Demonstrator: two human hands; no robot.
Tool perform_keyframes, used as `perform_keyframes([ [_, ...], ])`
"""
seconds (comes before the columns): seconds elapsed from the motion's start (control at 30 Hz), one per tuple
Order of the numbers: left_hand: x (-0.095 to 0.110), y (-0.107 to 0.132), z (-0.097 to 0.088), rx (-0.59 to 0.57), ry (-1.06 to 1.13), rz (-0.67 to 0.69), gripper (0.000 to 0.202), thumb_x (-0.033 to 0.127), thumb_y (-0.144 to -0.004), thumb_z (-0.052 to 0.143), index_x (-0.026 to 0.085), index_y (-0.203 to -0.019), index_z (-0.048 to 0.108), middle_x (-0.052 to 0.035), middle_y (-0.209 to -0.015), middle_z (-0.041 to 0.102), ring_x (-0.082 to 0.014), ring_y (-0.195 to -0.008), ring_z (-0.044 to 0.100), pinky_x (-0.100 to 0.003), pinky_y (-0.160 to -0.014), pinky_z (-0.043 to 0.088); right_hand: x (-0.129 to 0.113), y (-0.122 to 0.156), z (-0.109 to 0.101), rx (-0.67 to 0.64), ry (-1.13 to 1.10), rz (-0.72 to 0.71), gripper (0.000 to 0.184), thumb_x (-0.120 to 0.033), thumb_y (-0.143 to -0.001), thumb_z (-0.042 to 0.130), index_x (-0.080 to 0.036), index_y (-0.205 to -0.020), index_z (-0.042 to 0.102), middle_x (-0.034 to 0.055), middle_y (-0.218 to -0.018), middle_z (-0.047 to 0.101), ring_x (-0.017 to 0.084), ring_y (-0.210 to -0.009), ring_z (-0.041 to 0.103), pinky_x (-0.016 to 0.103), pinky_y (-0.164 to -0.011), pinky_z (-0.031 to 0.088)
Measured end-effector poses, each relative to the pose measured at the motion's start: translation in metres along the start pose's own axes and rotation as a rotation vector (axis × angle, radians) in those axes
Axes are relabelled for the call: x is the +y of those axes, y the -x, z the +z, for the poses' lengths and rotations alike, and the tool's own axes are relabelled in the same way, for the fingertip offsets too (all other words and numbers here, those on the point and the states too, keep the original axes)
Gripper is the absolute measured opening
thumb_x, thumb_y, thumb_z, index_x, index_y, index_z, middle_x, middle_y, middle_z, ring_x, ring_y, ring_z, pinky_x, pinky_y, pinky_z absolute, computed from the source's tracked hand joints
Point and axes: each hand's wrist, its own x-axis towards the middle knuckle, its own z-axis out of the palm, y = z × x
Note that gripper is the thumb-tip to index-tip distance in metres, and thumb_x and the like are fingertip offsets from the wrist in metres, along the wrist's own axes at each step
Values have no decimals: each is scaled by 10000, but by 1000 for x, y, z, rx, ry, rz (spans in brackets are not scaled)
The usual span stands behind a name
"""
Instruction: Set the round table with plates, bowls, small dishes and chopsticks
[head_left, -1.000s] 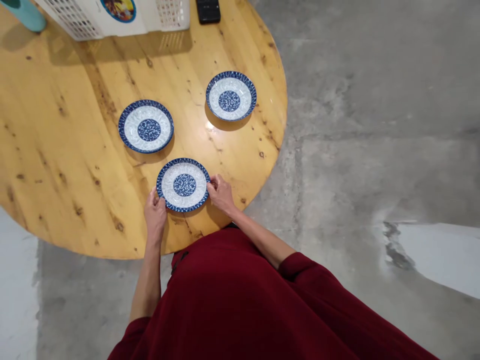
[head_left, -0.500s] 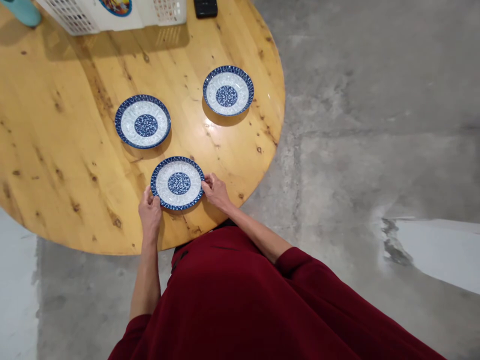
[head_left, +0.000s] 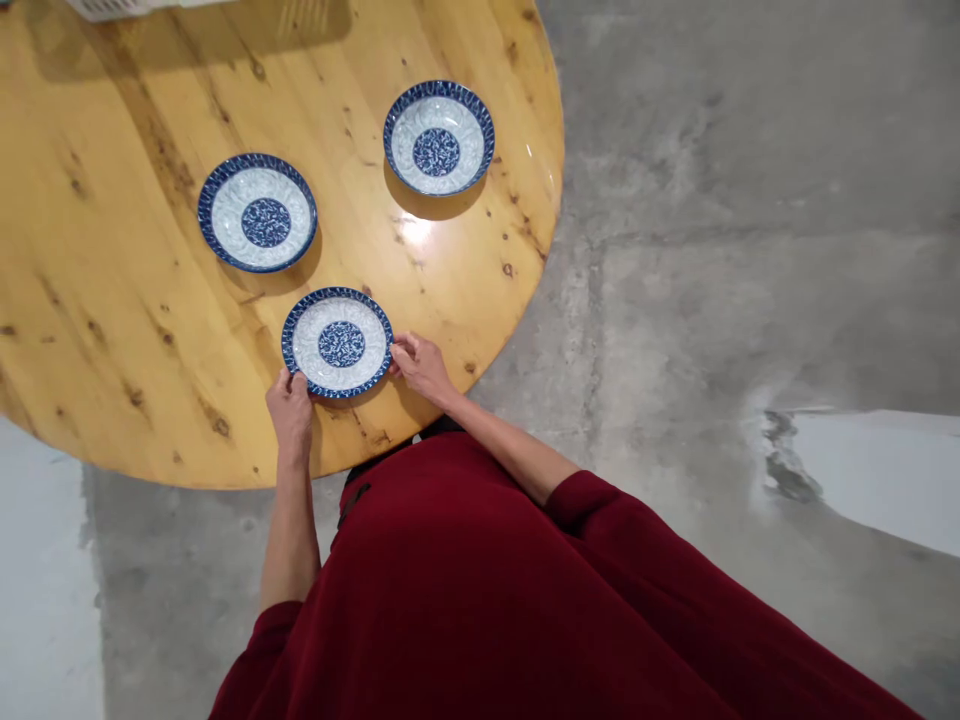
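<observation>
A blue-and-white patterned plate (head_left: pixel 342 343) is near the front edge of the round wooden table. My left hand (head_left: pixel 290 410) pinches its lower left rim, thumb at the edge and the fingertips partly hidden. On the opposite side, my right hand (head_left: pixel 420 365) grips the right rim between thumb and fingers. Two more plates of the same pattern rest farther back: the left plate (head_left: pixel 258 213) and the right plate (head_left: pixel 439 138). Neither hand touches those two.
The round wooden table (head_left: pixel 120 300) has a curved edge close to my body. Part of a white plastic basket (head_left: pixel 112 8) shows at the top left. Grey concrete floor (head_left: pixel 712 300) lies to the right.
The view has shifted, so the table and plates appear higher and farther left, and the black object at the back has left the picture. Both hands still hold the front plate's rim.
</observation>
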Motion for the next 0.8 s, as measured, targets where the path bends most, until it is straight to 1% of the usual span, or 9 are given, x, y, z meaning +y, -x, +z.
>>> perform_keyframes([
  [0.17, -2, -1, -1, 31, 30, -5, 237, 392, -802, 598, 224, -692, 471, 46, -661, 420, -122, -617, 403, -215, -557, 411, -4, -8, 5, 31, 70, -44, 116, -242, -886, 540, -214, -935, 641, 6, -724, 693, 187, -682, 693, 310, -716, 572],
  [0.33, -3, -6, -2, 33, 42, 1, 218, 410, -786, 602, 201, -735, 568, 33, -679, 492, -127, -626, 444, -218, -560, 428, -4, -10, 6, 41, 57, -43, 132, -229, -880, 519, -209, -920, 643, -5, -715, 692, 171, -639, 681, 280, -650, 553],
  [0.43, 0, -6, -1, 34, 44, -19, 222, 414, -779, 609, 196, -739, 587, 31, -674, 501, -123, -616, 449, -214, -539, 432, -6, -11, 5, 13, 67, -53, 129, -244, -887, 522, -208, -911, 644, -4, -687, 681, 174, -628, 679, 285, -644, 554],
  [0.53, 6, -2, -1, 44, 47, -33, 241, 423, -786, 628, 199, -715, 573, 32, -651, 494, -121, -609, 456, -206, -519, 436, -7, -12, -1, -12, 59, -54, 158, -284, -897, 545, -202, -971, 660, -2, -677, 684, 179, -644, 694, 296, -664, 567],
  [0.6, 11, 2, -1, 48, 62, -54, 264, 440, -800, 635, 197, -720, 571, 29, -653, 511, -121, -611, 483, -204, -516, 450, -6, -11, -11, 25, 23, -37, 201, -302, -896, 550, -195, -1028, 658, -1, -698, 697, 173, -644, 700, 296, -659, 573],
  [0.67, 15, 8, -1, 46, 83, -84, 274, 455, -823, 630, 186, -776, 606, 19, -694, 565, -121, -623, 537, -210, -542, 486, -3, -8, -26, 93, -21, -5, 237, -314, -888, 551, -184, -1062, 646, 2, -716, 706, 165, -630, 699, 292, -637, 576],
  [0.73, 16, 16, -3, 54, 104, -125, 285, 454, -850, 610, 171, -850, 641, 1, -756, 628, -118, -639, 602, -216, -581, 519, 2, -3, -49, 164, -51, 18, 257, -335, -884, 553, -177, -1072, 630, 8, -740, 714, 152, -611, 692, 282, -608, 577],
  [0.8, 11, 26, -7, 90, 123, -172, 295, 443, -872, 593, 157, -910, 655, -21, -799, 672, -112, -646, 650, -213, -604, 531, 9, 6, -77, 236, -62, 10, 274, -372, -887, 564, -182, -1078, 618, 17, -788, 723, 135, -610, 688, 266, -589, 577],
])
